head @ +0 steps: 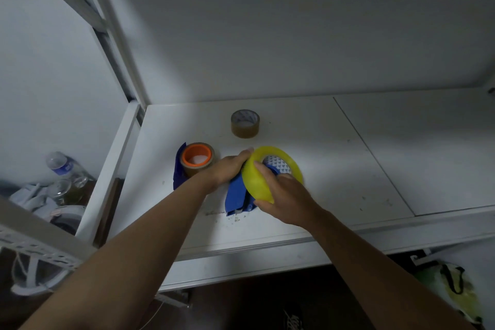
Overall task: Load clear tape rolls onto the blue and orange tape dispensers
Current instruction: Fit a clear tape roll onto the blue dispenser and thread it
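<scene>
A yellowish clear tape roll (257, 182) sits tilted over the hub of a blue tape dispenser (237, 197) on the white shelf (334, 169). My right hand (284, 195) grips the roll's near rim, thumb on its face. My left hand (229, 169) holds the roll and dispenser from the left. To the left stands a second blue dispenser with an orange hub (195, 159), a brownish roll seated on it.
A loose brownish tape roll (245, 123) lies further back on the shelf. A white upright post (117, 61) bounds the shelf at left. Beyond it, bottles and clutter (61, 177) sit lower down. A bag (452, 292) hangs below right.
</scene>
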